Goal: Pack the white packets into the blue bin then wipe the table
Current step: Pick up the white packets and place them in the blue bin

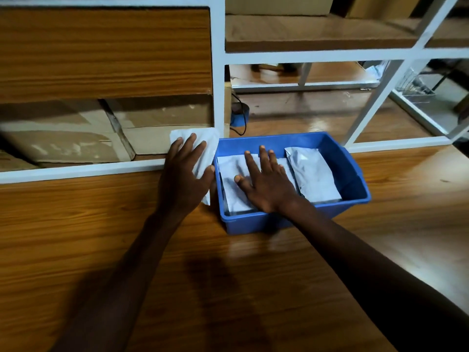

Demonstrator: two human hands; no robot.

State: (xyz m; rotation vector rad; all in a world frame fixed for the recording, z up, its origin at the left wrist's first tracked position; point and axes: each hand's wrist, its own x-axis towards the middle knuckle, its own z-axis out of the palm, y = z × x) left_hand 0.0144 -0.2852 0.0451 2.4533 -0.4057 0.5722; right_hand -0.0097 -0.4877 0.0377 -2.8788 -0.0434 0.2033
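So the blue bin sits on the wooden table, toward the far side, right up by a white shelf frame. Right hand is flat inside it, fingers spread, pressing down on the left stack of white packets. Another white packet lies in the bin's right half. Left hand is just left of the bin, fingers straight over a loose packet, thumb at its right edge; looks like it's lifted a bit, hard to tell. Cardboard boxes sit behind on the far left.
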